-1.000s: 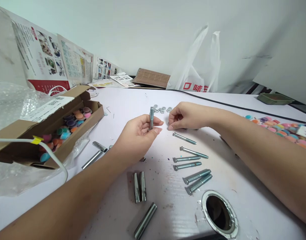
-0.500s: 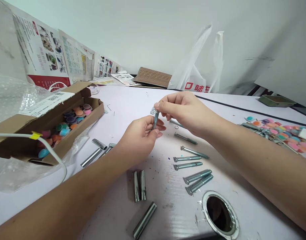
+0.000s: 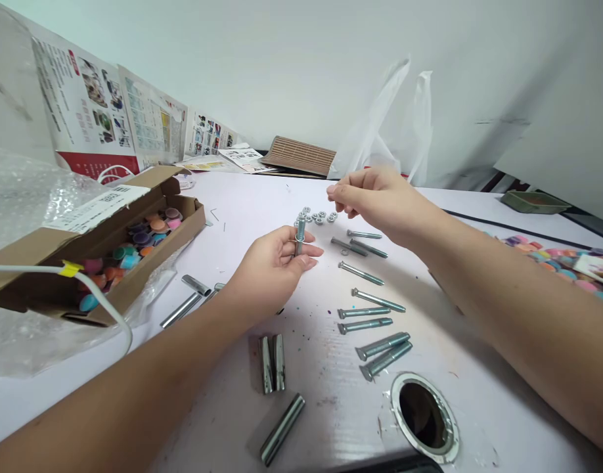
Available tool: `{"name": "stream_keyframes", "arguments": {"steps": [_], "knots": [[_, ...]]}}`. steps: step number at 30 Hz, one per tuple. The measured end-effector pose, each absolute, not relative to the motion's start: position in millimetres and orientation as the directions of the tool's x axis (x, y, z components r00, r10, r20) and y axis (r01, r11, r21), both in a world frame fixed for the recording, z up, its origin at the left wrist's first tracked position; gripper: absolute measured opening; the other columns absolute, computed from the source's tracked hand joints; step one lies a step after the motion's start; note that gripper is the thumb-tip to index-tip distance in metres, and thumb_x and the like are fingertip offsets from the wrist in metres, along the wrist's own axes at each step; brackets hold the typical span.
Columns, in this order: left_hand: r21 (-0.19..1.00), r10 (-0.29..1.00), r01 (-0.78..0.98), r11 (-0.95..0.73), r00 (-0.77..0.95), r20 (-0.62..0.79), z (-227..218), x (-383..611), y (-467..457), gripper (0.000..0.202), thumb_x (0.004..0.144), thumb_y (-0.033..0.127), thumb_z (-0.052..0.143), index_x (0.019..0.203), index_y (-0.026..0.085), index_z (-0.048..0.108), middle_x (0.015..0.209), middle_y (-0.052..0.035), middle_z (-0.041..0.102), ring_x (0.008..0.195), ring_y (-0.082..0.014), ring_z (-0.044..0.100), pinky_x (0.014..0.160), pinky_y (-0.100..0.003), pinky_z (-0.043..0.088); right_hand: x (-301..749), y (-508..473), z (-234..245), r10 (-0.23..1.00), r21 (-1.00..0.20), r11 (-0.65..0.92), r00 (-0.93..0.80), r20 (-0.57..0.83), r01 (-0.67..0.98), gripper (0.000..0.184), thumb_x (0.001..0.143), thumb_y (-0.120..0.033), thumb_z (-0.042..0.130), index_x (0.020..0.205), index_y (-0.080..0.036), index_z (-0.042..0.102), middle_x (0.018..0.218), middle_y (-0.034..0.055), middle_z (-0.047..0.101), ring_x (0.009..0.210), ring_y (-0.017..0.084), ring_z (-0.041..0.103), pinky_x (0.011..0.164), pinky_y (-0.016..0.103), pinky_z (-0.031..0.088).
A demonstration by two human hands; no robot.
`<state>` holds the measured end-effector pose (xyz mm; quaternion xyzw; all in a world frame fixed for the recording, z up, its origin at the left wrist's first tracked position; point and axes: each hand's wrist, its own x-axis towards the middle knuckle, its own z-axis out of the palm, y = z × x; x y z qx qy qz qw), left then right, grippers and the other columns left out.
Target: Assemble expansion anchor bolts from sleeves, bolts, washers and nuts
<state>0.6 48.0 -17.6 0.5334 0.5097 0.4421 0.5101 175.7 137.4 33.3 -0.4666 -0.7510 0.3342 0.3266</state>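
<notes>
My left hand (image 3: pixel 276 269) grips a metal bolt (image 3: pixel 300 230) upright, its end standing above the fingers; a ring or sleeve seems to sit around it. Up and to the right, my right hand (image 3: pixel 378 194) is apart from the bolt, thumb and fingertips pinched together. Whether anything small is between them I cannot make out. Several flanged nuts (image 3: pixel 320 218) lie on the table between and behind the hands. Below my right hand, several loose bolts (image 3: pixel 365 273) are laid out in a column, with a small ring (image 3: pixel 344 252) among them.
Metal sleeves (image 3: pixel 278 362) lie in front, more (image 3: pixel 181 310) to the left. A cardboard box (image 3: pixel 196 213) of coloured caps and a white cable (image 3: pixel 102 295) are at left. A round metal-rimmed hole (image 3: pixel 396 401) is front right. Coloured caps (image 3: pixel 560 259) lie far right.
My right hand has moved off the bolt, up and to the right, uncovering the nuts and some bolts. My left hand still holds its bolt, now more upright.
</notes>
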Motion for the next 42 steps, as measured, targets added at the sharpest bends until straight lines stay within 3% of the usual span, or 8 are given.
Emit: {"name": "stream_keyframes", "arguments": {"steps": [4, 7, 22, 28, 32, 36, 39, 42], "knots": [[0.996, 0.994, 0.067, 0.060, 0.083, -0.065, -15.8, -1.3, 48.7, 0.034, 0.091, 0.017, 0.062, 0.122, 0.021, 0.049, 0.109, -0.0053, 0.072, 0.098, -0.0150, 0.070, 0.099, -0.036, 0.052, 176.3, 152.2, 11.9, 0.923, -0.578, 0.354, -0.374, 0.090, 0.735, 0.016, 0.082, -0.030, 0.064, 0.088, -0.016, 0.068, 0.072, 0.0032, 0.063, 0.056, 0.012, 0.051, 0.054, 0.028, 0.038], [0.995, 0.993, 0.096, 0.029, 0.108, -0.039, -14.9, -0.7, 49.4, 0.030, 0.090, 0.017, 0.064, 0.118, 0.019, 0.054, 0.113, -0.0066, 0.071, 0.103, -0.0158, 0.069, 0.100, -0.035, 0.051, 173.4, 161.4, -6.6, 0.916, -0.438, 0.384, -0.393, 0.073, 0.813, 0.031, 0.081, -0.033, 0.064, 0.107, -0.016, 0.067, 0.084, 0.0040, 0.071, 0.064, 0.015, 0.060, 0.059, 0.029, 0.043], [0.990, 0.980, 0.127, -0.057, 0.198, 0.031, -19.4, 0.4, 50.0, 0.024, 0.089, 0.015, 0.065, 0.112, 0.013, 0.057, 0.127, -0.0083, 0.062, 0.119, -0.0138, 0.060, 0.104, -0.027, 0.048, 157.0, 172.2, -20.1, 0.933, -0.374, 0.359, -0.328, 0.145, 0.855, 0.026, 0.081, -0.039, 0.065, 0.092, -0.016, 0.071, 0.086, 0.0068, 0.073, 0.073, 0.018, 0.062, 0.060, 0.029, 0.041], [0.985, 0.974, 0.144, -0.099, 0.219, 0.066, -18.9, 1.0, 48.0, 0.023, 0.090, 0.018, 0.064, 0.112, 0.014, 0.057, 0.125, -0.0087, 0.062, 0.119, -0.0156, 0.060, 0.105, -0.030, 0.047, 159.0, 168.5, -15.4, 0.928, -0.459, 0.364, -0.359, 0.103, 0.810, 0.014, 0.076, -0.028, 0.065, 0.076, -0.016, 0.072, 0.073, 0.0047, 0.070, 0.065, 0.016, 0.058, 0.057, 0.028, 0.040], [0.985, 0.977, 0.152, -0.082, 0.207, 0.049, -17.9, 1.3, 46.6, 0.020, 0.091, 0.019, 0.061, 0.111, 0.015, 0.059, 0.126, -0.0089, 0.063, 0.122, -0.0164, 0.058, 0.108, -0.032, 0.043, 164.4, 164.0, -3.2, 0.949, -0.675, 0.291, -0.297, 0.111, 0.678, 0.013, 0.073, -0.027, 0.069, 0.073, -0.015, 0.069, 0.070, 0.0055, 0.065, 0.063, 0.014, 0.054, 0.056, 0.028, 0.040], [0.989, 0.984, 0.134, -0.056, 0.178, 0.032, -15.1, 2.3, 46.1, 0.020, 0.090, 0.017, 0.062, 0.110, 0.015, 0.060, 0.125, -0.0103, 0.064, 0.120, -0.0175, 0.060, 0.108, -0.032, 0.044, 167.7, 157.9, 17.6, 0.946, -0.975, 0.021, -0.319, -0.052, 0.222, 0.010, 0.070, -0.015, 0.072, 0.074, -0.013, 0.062, 0.077, 0.0068, 0.058, 0.070, 0.013, 0.052, 0.060, 0.025, 0.043], [0.997, 0.991, 0.079, 0.005, 0.131, -0.016, -13.3, 2.0, 46.2, 0.016, 0.090, 0.016, 0.061, 0.107, 0.014, 0.060, 0.123, -0.0116, 0.066, 0.114, -0.0180, 0.065, 0.105, -0.032, 0.047, 168.0, 150.3, 32.7, 0.879, -0.956, -0.292, -0.391, -0.271, 0.007, 0.013, 0.068, -0.010, 0.063, 0.080, -0.012, 0.060, 0.075, 0.0055, 0.053, 0.063, 0.011, 0.044, 0.055, 0.024, 0.041], [0.997, 0.994, -0.047, 0.056, 0.101, -0.051, -14.1, 0.7, 47.4, 0.016, 0.094, 0.020, 0.058, 0.109, 0.016, 0.057, 0.121, -0.0115, 0.068, 0.112, -0.0174, 0.067, 0.107, -0.033, 0.047, 165.2, 137.0, 39.9, 0.774, -0.887, -0.461, -0.485, -0.406, 0.007, 0.010, 0.063, -0.013, 0.055, 0.073, -0.013, 0.055, 0.066, 0.0028, 0.043, 0.055, 0.009, 0.033, 0.048, 0.025, 0.031]]}}
